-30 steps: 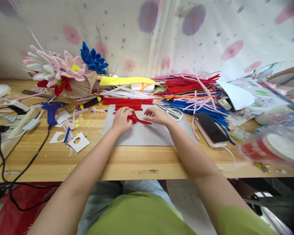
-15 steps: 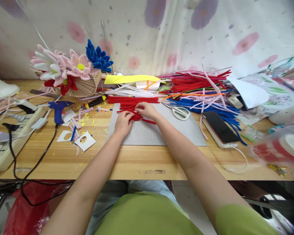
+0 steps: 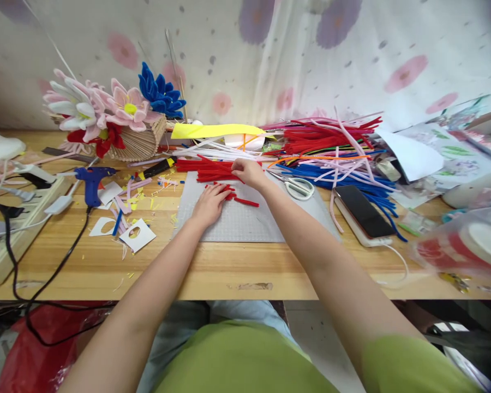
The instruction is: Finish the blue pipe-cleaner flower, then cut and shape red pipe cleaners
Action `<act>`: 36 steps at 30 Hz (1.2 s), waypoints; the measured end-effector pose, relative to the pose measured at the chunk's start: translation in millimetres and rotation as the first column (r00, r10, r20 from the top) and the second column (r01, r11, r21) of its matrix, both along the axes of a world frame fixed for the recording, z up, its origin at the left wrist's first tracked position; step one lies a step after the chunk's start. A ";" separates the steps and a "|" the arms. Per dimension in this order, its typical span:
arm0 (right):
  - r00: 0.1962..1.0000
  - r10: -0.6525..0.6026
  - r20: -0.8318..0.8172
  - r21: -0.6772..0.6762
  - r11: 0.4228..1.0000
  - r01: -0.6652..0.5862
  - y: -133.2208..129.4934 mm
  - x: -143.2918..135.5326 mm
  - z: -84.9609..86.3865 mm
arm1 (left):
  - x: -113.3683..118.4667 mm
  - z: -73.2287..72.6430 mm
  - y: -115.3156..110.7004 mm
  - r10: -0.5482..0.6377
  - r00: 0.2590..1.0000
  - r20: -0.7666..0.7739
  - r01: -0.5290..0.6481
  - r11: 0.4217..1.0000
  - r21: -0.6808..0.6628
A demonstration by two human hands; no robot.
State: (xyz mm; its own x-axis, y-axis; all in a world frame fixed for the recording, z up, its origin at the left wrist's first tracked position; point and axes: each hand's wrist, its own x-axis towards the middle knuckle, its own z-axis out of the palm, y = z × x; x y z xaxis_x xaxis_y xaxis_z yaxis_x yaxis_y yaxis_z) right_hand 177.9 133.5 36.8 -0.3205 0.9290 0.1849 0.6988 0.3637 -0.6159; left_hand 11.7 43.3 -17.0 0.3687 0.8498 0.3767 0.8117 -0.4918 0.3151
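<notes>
My left hand (image 3: 210, 207) lies flat on the grey cutting mat (image 3: 257, 226), fingers stretched over short red pipe cleaner pieces (image 3: 230, 195). Just beyond it, my right hand (image 3: 249, 173) is closed, thumb and fingers pinched at the right end of a bundle of longer red pipe cleaners (image 3: 213, 173); its fingertips partly cover that end. One short red pipe cleaner piece (image 3: 246, 202) rests apart on the mat. To the right lie scissors (image 3: 298, 189) with pale handles.
Pipe cleaner flowers (image 3: 129, 106) stand at the back left, above a blue glue gun (image 3: 92, 183) and a power strip (image 3: 33, 224). White card pieces (image 3: 138, 234) and scraps lie left of the mat. Blue pipe cleaners (image 3: 352, 183) and a phone (image 3: 364, 210) are on the right.
My hands have moved apart. The right shifted away from me to the longer red bundle; the left flattened over the short red pieces, which were bunched between both hands.
</notes>
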 end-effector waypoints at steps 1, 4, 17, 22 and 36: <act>0.998 0.012 -0.064 -0.022 1.000 -0.014 0.2 6.5 2.6 | 0.5 -0.8 5.4 0.008 1.000 0.000 -0.008 1.000 -0.008; 0.979 0.059 -0.193 -0.125 0.989 -0.084 -3.4 25.0 6.2 | 3.8 -0.8 21.8 0.069 0.998 0.005 -0.069 0.997 -0.022; 0.879 -0.107 -0.465 -0.191 0.981 0.019 -34.2 46.7 3.9 | 11.2 21.2 -12.2 0.286 0.923 0.258 -0.332 0.930 0.158; 0.946 0.107 -0.306 -0.141 0.978 -0.156 -67.2 38.1 -5.1 | -5.3 29.2 -27.6 0.259 0.921 0.292 -0.335 0.908 0.252; 0.892 0.154 -0.425 -0.071 0.977 -0.202 -82.2 28.1 -22.4 | -26.7 13.4 -20.9 0.316 0.926 0.208 -0.332 0.942 0.051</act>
State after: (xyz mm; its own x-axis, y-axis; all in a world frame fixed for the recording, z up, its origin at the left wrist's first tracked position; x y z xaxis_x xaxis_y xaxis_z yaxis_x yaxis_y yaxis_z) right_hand 206.0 51.3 14.3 -0.3988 0.8857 0.2376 0.3008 0.3711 -0.8786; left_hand -15.0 22.4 -3.6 -0.0090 0.8730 0.4877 0.8581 -0.2437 0.4520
